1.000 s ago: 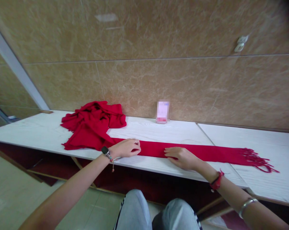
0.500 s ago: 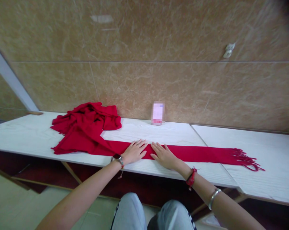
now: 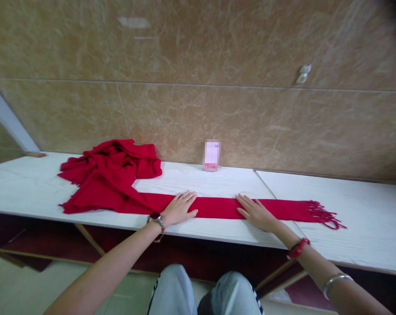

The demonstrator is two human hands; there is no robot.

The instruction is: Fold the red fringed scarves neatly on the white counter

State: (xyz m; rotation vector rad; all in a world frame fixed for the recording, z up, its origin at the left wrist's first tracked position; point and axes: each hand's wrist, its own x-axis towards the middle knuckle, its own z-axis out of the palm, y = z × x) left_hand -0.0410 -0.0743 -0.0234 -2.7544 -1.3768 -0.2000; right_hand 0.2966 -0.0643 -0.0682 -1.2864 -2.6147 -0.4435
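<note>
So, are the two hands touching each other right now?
Apart: the head view shows a stretch of red scarf between the left hand and right hand.

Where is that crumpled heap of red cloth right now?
In the head view, the crumpled heap lies on the white countertop, left of the left hand and close to the brown wall.

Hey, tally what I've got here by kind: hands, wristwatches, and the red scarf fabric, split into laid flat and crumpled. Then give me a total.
Left hand and right hand: 2
Wristwatch: 1
Flat red scarf strip: 1
Crumpled red scarf heap: 1
Total: 5, though I can't tell whether strip and heap are one piece.
</note>
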